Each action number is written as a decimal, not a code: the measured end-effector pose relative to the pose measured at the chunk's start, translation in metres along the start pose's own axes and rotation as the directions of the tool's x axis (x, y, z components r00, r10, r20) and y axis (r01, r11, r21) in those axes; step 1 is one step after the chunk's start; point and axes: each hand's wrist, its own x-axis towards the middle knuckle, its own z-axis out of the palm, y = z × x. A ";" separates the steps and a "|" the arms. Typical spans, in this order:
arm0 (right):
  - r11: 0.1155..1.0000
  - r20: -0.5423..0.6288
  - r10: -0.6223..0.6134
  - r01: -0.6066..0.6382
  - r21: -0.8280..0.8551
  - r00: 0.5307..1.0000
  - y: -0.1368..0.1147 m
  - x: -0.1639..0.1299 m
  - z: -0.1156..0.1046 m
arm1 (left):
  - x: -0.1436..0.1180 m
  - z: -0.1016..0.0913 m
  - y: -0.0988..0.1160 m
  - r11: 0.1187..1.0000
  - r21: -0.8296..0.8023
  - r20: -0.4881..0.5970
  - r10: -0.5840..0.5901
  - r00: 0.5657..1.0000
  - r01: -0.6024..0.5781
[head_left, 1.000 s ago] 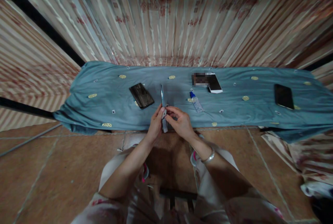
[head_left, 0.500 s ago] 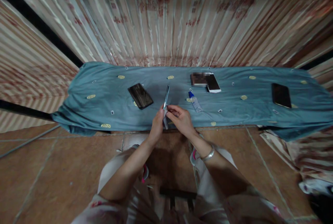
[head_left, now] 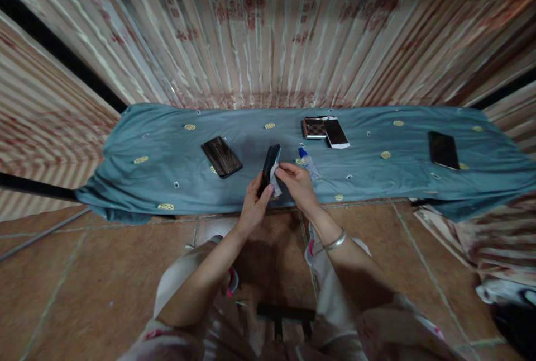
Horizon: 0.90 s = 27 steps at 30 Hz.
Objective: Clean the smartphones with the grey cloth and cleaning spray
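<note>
Backdrop: striped, patterned curtains (head_left: 268,31) hang behind a long low table draped in a blue-grey cloth (head_left: 377,182) dotted with small yellow motifs; brown floor tiles (head_left: 84,283) lie under me.
Far left of cloth: a dark phone (head_left: 221,156) lies flat at a slant, well apart from my hands.
My left hand (head_left: 252,208): fingers closed around the lower end of a black phone (head_left: 271,162), which I hold tilted up above the near edge of the cloth.
My right hand (head_left: 298,183): thumb and fingertips pinch a small pale wipe (head_left: 275,181) that touches the held phone's face; a silver bangle (head_left: 335,242) sits on the wrist.
Just right of my hands: a small clear bottle with a blue cap (head_left: 308,162) lies on its side.
Further back: a checkered phone (head_left: 314,127) and a white-edged phone (head_left: 335,132) lie touching.
Far right: another dark phone (head_left: 443,150) lies flat, alone.
</note>
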 end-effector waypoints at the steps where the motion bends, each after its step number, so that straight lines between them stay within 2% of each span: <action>1: 1.000 0.007 0.003 -0.003 0.006 1.000 0.000 0.001 -0.001 | 0.000 0.001 0.000 1.000 0.000 0.001 0.010 1.000 -0.010; 7: 0.992 0.003 0.051 -0.051 0.115 0.999 0.002 0.012 -0.010 | -0.004 0.003 -0.002 1.000 0.005 -0.011 0.005 1.000 -0.005; 17: 0.966 -0.063 0.051 -0.033 0.257 0.997 -0.002 0.026 -0.024 | -0.007 0.000 -0.001 0.985 0.147 0.078 0.078 0.994 -0.089; 22: 0.978 -0.042 0.032 -0.023 0.206 0.999 0.000 0.022 -0.019 | -0.005 -0.001 0.000 0.983 0.166 0.074 0.070 0.995 -0.082; 27: 0.975 0.033 0.060 -0.065 0.214 0.998 0.004 0.009 -0.008 | -0.001 -0.005 -0.002 0.985 0.168 0.037 0.040 0.998 -0.046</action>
